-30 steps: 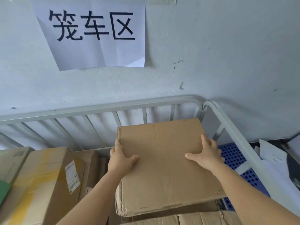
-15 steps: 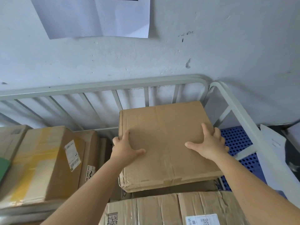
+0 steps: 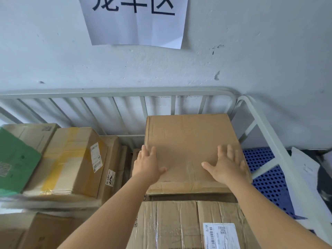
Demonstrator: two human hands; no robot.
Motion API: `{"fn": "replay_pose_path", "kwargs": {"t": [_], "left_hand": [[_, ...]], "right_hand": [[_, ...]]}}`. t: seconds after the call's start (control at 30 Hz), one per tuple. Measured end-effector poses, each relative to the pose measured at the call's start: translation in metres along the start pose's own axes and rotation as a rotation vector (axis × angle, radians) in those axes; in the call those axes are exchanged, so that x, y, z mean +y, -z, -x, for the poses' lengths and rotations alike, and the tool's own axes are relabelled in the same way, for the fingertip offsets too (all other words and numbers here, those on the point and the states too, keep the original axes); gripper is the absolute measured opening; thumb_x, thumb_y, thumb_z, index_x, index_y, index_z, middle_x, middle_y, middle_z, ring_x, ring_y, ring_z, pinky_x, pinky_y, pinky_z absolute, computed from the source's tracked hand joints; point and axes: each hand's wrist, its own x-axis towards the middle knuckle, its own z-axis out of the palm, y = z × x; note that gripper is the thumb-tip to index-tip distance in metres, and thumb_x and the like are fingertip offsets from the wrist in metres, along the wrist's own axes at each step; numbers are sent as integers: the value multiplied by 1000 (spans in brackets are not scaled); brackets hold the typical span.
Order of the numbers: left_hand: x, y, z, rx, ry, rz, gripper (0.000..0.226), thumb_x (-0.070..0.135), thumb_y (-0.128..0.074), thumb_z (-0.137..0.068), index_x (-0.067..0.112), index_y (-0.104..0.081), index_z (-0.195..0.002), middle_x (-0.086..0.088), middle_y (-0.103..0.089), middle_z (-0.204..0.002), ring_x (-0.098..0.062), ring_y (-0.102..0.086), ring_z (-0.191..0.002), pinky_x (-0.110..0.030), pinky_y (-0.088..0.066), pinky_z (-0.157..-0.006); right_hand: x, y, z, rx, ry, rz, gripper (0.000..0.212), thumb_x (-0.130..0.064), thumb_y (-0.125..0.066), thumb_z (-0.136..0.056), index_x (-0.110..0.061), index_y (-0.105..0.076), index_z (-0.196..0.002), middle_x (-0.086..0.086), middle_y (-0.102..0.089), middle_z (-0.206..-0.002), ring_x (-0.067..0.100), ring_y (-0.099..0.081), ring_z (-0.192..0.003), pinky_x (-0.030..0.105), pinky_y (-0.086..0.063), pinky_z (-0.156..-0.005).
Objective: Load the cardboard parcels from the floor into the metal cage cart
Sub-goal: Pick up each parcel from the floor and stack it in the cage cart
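Straight, spread fingers (image 3: 226,153) of the right hand (image 3: 226,167) lie flat on the top face of a plain cardboard parcel (image 3: 190,141), near its right edge; the thumb points inward across the lid. The left hand (image 3: 147,165) also has its fingers extended, resting over the parcel's left edge with the thumb on the top face; neither hand curls round the box. The parcel sits level in the rear right corner of the metal cage cart (image 3: 115,91), close against the barred back rail and atop another carton whose dark edge shows just beneath it. In front of it, lower in view, lies a taped carton with a white shipping label (image 3: 172,227). To the left stand further parcels: one bound with yellow tape (image 3: 71,159), a narrower labelled one (image 3: 112,159) beside it, and a green-wrapped package (image 3: 16,159) at the far left. Beyond the cart's right side rail a blue perforated panel (image 3: 265,177) is visible. On the pale wall (image 3: 251,51) above hangs a paper sign (image 3: 134,24) with black characters.
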Motion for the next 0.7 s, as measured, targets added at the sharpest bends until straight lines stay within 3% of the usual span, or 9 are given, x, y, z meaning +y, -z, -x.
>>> {"fn": "replay_pose_path", "kwargs": {"t": [0.2,0.57,0.7], "left_hand": [[-27,26,57,36,-55,-89,80,48,-53,-93,19,-9,-154,-7,-4,-162,-25,-2,-149,-42,-13,-119],[-159,92,171,223,29,-74,71,47,-46,-95,17,-16,-153,-4,-19,-158,-24,-7,-148,-40,-13,-118],[-230,116,212,244,81,-59,72,47,-42,-97,17,-11,-154,-5,-12,-161,-24,-2,-149,-40,-9,-119]], "right_hand": [[-46,-9,58,7,192,27,87,-67,-35,-93,-26,8,-156,-2,13,-163,25,10,-150,49,-1,-119],[-190,-45,183,93,501,33,79,-61,-38,-95,-25,-3,-157,-4,1,-164,21,-1,-151,46,-12,-119],[-246,-69,233,74,554,26,79,-61,-36,-96,-24,-4,-157,-4,-1,-164,20,-2,-151,44,-13,-120]]}}
